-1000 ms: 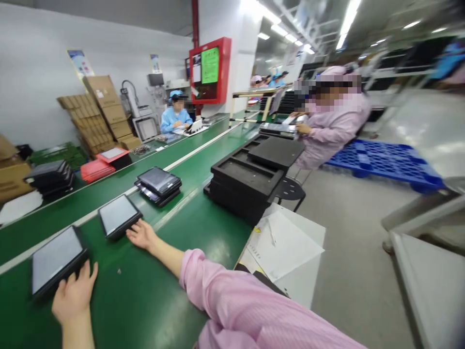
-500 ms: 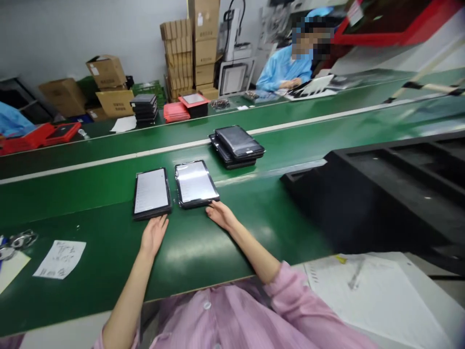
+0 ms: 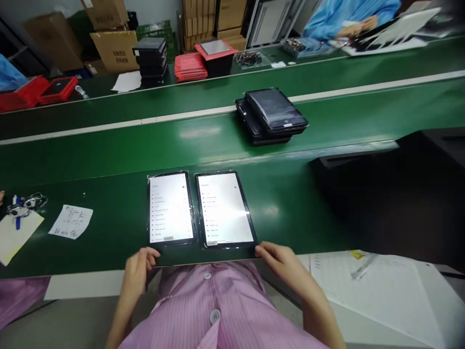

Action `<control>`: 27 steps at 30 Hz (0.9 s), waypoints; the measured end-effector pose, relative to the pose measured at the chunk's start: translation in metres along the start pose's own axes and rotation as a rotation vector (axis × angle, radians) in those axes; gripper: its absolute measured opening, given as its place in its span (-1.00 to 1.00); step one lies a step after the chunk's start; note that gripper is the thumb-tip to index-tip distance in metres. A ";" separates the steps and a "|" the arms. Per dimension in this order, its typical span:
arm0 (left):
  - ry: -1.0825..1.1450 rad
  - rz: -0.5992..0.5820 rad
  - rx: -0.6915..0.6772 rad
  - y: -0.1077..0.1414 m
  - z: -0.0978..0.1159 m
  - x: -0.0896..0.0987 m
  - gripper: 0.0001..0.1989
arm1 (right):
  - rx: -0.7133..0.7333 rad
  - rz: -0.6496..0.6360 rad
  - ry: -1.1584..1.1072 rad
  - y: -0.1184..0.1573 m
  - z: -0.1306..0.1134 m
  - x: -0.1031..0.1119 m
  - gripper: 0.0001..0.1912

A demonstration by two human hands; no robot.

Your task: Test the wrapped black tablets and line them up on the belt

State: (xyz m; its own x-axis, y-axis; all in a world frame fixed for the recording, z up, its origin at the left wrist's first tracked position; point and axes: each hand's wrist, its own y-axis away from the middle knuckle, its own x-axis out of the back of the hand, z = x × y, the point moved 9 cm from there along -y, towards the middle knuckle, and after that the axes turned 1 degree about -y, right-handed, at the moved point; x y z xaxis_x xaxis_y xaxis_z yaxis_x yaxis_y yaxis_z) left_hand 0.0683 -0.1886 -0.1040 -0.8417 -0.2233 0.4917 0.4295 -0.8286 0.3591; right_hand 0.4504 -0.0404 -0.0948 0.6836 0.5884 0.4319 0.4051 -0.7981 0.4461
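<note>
Two tablets lie side by side on the green bench, their lit white screens showing lists. The left tablet (image 3: 171,208) and the right tablet (image 3: 225,208) both have clear film at their edges. My left hand (image 3: 137,269) is at the bench edge just below the left tablet's lower left corner, its fingers curled in with nothing visible in them. At the right tablet's lower right corner, the fingertips of my right hand (image 3: 278,257) are closed together on the edge. The undersides of both tablets are hidden.
Behind stands a stack of dark tablets (image 3: 274,114). A black tray-like object (image 3: 363,194) takes up the right side. At left are a handwritten note (image 3: 72,221) and small cabled parts (image 3: 27,206). Across the bench, a blue-sleeved person (image 3: 352,22) works near red trays (image 3: 191,67).
Both tablets have slid toward me, near the front edge, and sit closer together. My hands have drawn back with them, and the view has tilted down.
</note>
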 end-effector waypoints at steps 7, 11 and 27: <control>-0.573 0.552 -0.413 -0.029 0.079 0.041 -0.33 | 0.694 0.217 0.566 -0.035 -0.130 -0.025 -0.63; -0.678 0.493 -0.449 -0.033 0.081 0.014 -0.26 | 0.772 0.224 0.722 -0.048 -0.135 -0.051 -0.66; -0.337 0.326 -0.534 -0.031 0.057 0.010 -0.27 | 0.616 0.441 0.705 -0.034 -0.095 -0.007 -0.62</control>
State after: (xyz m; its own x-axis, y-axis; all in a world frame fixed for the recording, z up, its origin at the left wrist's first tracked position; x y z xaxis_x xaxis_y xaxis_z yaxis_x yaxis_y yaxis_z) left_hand 0.0649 -0.1359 -0.0655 -0.5134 -0.4028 0.7577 0.3501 -0.9045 -0.2436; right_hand 0.3736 -0.0050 -0.0386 0.4160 0.0118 0.9093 0.5812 -0.7725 -0.2559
